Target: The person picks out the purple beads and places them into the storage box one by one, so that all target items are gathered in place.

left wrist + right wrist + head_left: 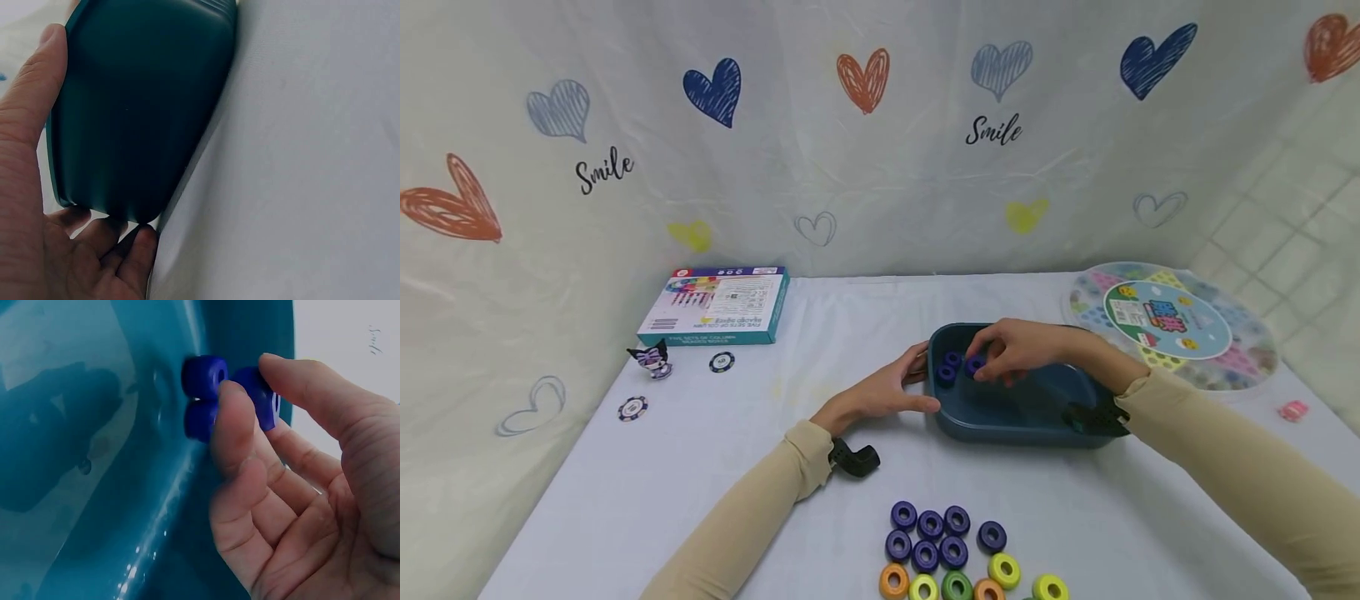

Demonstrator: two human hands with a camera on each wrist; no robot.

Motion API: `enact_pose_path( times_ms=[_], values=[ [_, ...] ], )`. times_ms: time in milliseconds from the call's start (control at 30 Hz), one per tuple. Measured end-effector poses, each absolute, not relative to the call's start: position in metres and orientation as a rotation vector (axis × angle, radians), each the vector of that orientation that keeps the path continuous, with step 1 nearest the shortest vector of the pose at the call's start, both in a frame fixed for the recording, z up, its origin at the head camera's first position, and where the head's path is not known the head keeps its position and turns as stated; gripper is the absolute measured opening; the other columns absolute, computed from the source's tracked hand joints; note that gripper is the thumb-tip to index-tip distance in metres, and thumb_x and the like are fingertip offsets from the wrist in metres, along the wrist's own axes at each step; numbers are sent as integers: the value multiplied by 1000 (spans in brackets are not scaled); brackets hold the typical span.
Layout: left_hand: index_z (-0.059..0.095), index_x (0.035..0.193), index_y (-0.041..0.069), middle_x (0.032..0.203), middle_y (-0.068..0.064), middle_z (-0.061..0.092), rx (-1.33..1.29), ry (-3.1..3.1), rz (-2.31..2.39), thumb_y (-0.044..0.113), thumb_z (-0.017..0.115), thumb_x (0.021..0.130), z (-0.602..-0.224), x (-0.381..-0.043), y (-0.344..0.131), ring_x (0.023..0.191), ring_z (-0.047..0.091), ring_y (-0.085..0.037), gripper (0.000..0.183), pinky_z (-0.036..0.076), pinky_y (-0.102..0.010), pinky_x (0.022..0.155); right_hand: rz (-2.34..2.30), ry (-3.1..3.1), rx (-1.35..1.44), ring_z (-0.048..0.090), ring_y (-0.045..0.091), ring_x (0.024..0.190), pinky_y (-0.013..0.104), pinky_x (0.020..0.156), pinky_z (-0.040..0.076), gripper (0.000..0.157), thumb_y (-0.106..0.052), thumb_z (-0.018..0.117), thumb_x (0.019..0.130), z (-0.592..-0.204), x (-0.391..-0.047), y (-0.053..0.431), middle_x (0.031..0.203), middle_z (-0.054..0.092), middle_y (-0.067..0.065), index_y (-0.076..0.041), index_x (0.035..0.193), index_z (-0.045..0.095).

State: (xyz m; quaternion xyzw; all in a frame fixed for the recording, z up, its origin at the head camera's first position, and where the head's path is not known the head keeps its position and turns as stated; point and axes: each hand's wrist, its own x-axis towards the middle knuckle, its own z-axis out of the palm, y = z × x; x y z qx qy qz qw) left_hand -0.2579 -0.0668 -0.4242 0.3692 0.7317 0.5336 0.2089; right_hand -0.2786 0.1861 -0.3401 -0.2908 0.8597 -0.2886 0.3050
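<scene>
Inside the dark teal plastic tray [1022, 425], my right hand [1026, 348] pinches a purple ring bead [255, 394] between thumb and fingertip. Two more purple ring beads [950, 367] sit by the tray's left end, just beside the pinched one. My left hand [883, 390] holds that left end from outside. In the left wrist view its thumb lies along one side of the tray's wall, and its curled fingers [134, 256] touch the other side.
Purple ring beads [925, 556] lie in front, with orange, yellow and green ones nearer the edge. A boxed set [715, 304], a small figurine [651, 357] and two chips [722, 362] are at left. A round game board [1168, 321] and a pink piece [1292, 411] are at right.
</scene>
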Motion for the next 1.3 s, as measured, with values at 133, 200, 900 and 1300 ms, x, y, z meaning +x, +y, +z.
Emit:
enact_pose_path(
  times_ms=[133,200,900,1300],
  values=[
    [7,145,11,146,-12,24,1049,2000,1505,50,69,72,-422,-257,-66,130,29,-21,103,24,-39,106,-675,2254,-727,62,21,60,32,51,50,36,-26,67,82,-347,-285,179,74,66,5,-6,110,56],
    [6,145,13,146,-10,24,1047,2004,1505,51,69,72,-425,-258,-65,130,29,-19,103,24,-38,106,-625,2240,-697,63,20,60,30,52,50,34,-27,67,82,-351,-288,176,74,66,4,-8,108,55],
    [11,143,2,144,-17,25,1076,1982,1510,36,70,78,-405,-249,-66,131,27,-25,94,24,-40,106,-631,2106,-608,64,21,73,33,64,54,29,-15,68,79,-354,-280,161,80,67,9,0,97,50],
    [9,143,3,145,-18,22,1072,1999,1483,38,69,78,-408,-251,-68,131,27,-22,95,23,-41,106,-616,2108,-592,64,24,73,34,66,54,14,-15,61,86,-357,-278,154,83,63,10,-2,87,57]
  ],
)
